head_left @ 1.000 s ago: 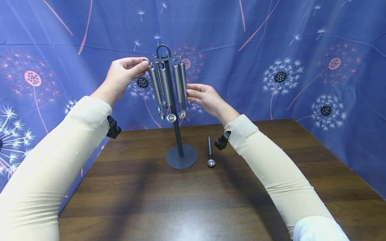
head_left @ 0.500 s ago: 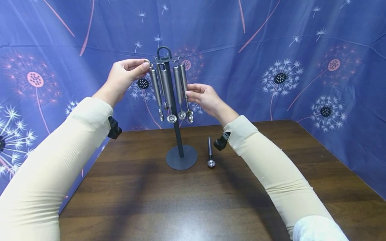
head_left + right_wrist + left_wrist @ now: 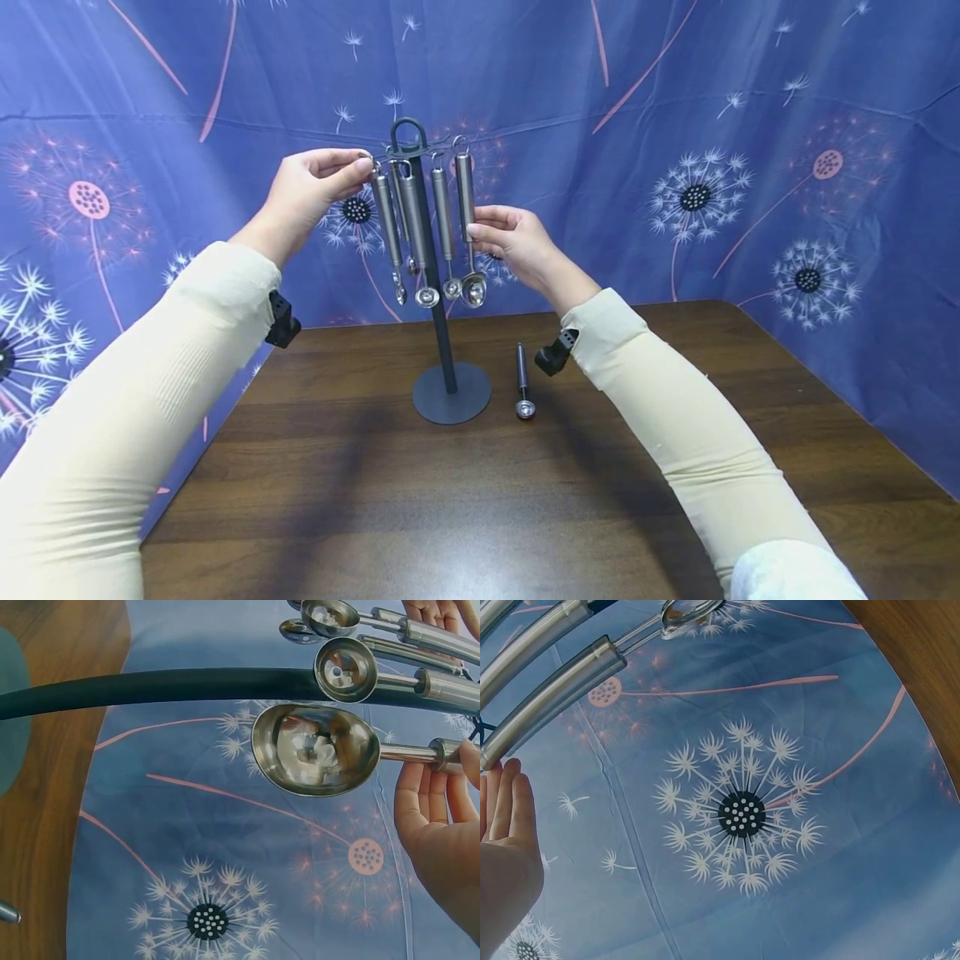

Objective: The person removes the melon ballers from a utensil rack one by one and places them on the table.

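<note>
In the head view, a dark metal stand (image 3: 442,342) holds several steel-handled scoops around its top. My left hand (image 3: 303,196) pinches at the tip of a left rack hook, beside the upper end of the leftmost utensil (image 3: 387,218); the exact contact is hidden. My right hand (image 3: 528,250) pinches the lower handle of a scoop (image 3: 466,196), upright at the stand's right. Its ring stands above the other rings; whether it still touches a hook I cannot tell. The right wrist view shows its large oval bowl (image 3: 315,750) and my right hand (image 3: 442,817).
One more scoop (image 3: 525,408) lies on the brown wooden table (image 3: 465,500), right of the stand's round base (image 3: 431,404). Behind the table hangs a blue cloth (image 3: 585,183) with dandelion patterns. Black wrist cameras sit on both sleeves.
My right hand has moved the pinched scoop up and slightly right, apart from the neighbouring scoop, and its bowl has turned to face the head camera. The left hand has hardly moved.
</note>
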A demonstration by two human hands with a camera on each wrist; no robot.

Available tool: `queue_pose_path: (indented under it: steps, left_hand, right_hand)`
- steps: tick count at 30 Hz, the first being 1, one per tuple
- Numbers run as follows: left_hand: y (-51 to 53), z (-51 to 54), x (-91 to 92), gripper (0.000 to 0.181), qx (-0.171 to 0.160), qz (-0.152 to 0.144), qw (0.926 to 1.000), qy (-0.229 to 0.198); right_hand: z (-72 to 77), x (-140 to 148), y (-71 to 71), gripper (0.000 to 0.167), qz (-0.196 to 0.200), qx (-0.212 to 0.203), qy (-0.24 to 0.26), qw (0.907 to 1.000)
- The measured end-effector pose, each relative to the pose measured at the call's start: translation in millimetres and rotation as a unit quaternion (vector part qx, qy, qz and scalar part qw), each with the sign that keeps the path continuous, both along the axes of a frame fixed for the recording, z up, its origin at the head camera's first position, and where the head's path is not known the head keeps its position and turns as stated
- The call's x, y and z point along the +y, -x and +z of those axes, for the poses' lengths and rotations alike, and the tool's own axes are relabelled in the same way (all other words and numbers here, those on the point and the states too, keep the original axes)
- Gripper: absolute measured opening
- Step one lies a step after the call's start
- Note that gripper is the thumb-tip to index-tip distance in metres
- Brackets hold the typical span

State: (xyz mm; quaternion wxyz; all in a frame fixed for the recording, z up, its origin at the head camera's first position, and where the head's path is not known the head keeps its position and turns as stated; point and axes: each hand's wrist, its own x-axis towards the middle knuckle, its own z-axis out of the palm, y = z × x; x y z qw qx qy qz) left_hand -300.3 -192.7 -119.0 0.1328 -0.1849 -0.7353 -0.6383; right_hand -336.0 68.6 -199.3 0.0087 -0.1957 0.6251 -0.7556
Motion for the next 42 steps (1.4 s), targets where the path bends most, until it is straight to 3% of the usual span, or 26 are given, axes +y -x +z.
queue_pose_path:
  steps: [7,14,24,33,42]
  left_hand:
    - [0.2,-2.8,3.4,0.048,0.011,0.013,0.9998,-0.004]
    - [-2.9,-2.5,6.6,0.031,0.018,0.028,0.9994,-0.004]
    - [-8.4,-1.0,5.8,0.030,0.015,0.059,0.9964,0.058]
    - [-10.1,1.4,8.8,0.028,0.009,0.053,0.9965,0.065]
    - [-14.2,6.6,10.3,0.030,-0.009,0.069,0.9940,0.085]
  right_hand:
    - [-3.4,6.6,0.0,0.039,-0.007,0.006,0.019,0.9998]
    - [-8.9,14.9,0.2,0.035,-0.017,0.010,0.019,0.9996]
    - [-21.4,27.5,0.3,0.039,-0.042,0.003,-0.029,0.9987]
    - [-37.9,40.1,4.9,0.029,-0.055,-0.004,-0.016,0.9983]
    - [-51.8,55.5,3.7,0.045,-0.075,-0.028,-0.055,0.9953]
